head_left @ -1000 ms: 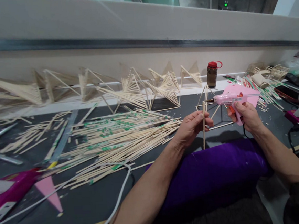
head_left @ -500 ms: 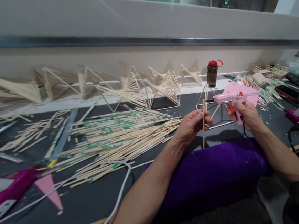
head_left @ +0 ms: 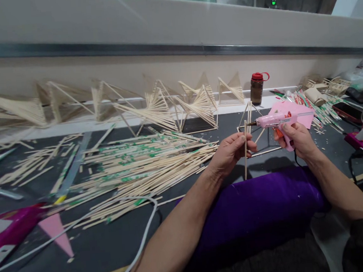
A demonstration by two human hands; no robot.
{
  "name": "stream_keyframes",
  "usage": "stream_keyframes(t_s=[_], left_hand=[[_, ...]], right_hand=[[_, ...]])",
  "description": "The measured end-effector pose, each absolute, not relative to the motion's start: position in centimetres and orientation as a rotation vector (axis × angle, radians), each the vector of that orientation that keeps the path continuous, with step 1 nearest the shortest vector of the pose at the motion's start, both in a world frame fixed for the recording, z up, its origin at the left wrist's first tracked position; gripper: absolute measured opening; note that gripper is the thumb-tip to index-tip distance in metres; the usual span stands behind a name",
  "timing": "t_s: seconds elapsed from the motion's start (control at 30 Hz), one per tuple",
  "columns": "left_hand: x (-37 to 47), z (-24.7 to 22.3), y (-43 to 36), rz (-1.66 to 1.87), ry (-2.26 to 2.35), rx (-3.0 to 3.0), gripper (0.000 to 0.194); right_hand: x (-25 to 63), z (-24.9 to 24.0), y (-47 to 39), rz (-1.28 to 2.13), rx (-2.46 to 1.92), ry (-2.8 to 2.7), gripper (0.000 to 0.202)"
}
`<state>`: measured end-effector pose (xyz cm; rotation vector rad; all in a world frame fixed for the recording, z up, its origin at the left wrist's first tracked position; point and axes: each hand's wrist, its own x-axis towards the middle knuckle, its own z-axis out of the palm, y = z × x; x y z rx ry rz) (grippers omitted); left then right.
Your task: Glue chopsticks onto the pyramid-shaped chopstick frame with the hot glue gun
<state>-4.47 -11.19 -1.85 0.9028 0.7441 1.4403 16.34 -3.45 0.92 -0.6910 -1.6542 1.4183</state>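
My left hand (head_left: pixel 234 150) pinches a thin wooden stick (head_left: pixel 246 160), held nearly upright. In my right hand (head_left: pixel 297 138) is a pink glue gun (head_left: pixel 273 120), its dark nozzle pointing left at the stick's upper end. Whether nozzle and stick touch, I cannot tell. Just behind the left fingers stands a small frame of glued sticks (head_left: pixel 259 135), partly hidden by the hand and the gun. A pink sheet (head_left: pixel 305 118) lies behind the glue gun.
A pile of wooden sticks (head_left: pixel 152 163) spreads left of my hands. Several fan-shaped stick models (head_left: pixel 198 107) line the wall. A bottle with a red lid (head_left: pixel 256 90) stands at the back. A white cable (head_left: pixel 149 226) crosses the left side. Magenta power strips (head_left: pixel 362 143) lie at both sides.
The view has shifted slightly, so everything sits a little further left. Both hands keep their holds on the stick and the glue gun, with the nozzle still at the stick's top.
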Motion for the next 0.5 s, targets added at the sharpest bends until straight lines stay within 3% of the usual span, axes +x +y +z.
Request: stream_keyframes(t_s=[0.5], left_hand=[[-5.12,-0.81,-11.04,1.663,0.856,0.814,0.024]], right_hand=[[16.47,1.4,-3.73,1.381,-0.682,-1.608,0.052]])
